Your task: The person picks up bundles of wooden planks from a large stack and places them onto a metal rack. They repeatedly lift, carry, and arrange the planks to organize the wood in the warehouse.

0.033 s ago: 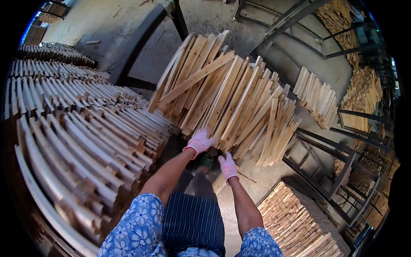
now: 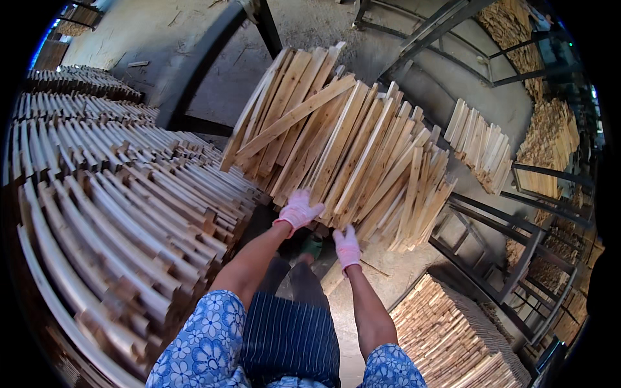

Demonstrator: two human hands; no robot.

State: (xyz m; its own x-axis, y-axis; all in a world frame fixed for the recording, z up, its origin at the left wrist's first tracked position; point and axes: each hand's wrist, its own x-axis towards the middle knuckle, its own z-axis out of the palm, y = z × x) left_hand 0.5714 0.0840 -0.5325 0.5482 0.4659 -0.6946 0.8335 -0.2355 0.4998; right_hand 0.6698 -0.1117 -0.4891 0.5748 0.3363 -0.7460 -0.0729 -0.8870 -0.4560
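A broad pile of pale wooden slats (image 2: pixel 349 149) lies ahead of me, mostly side by side, with one slat (image 2: pixel 294 121) slanting across the top. My left hand (image 2: pixel 301 211), in a pink-and-white glove, is at the near ends of the slats, its thumb spread away from the fingers. Lower and to the right, my right hand (image 2: pixel 347 247), gloved alike, has its fingers stretched toward the pile's near edge. I see no slat in either hand; whether the fingertips touch the wood is hard to tell.
Stacked long wooden strips (image 2: pixel 123 226) fill the left side. A dark metal frame (image 2: pixel 200 71) rises behind the pile; another rack (image 2: pixel 491 252) stands at right. A smaller slat pile (image 2: pixel 479 145) sits beyond, and a tall wood stack (image 2: pixel 453 336) at lower right.
My left hand has shifted slightly left, and my right hand has moved a little up and to the right. The slats look the same.
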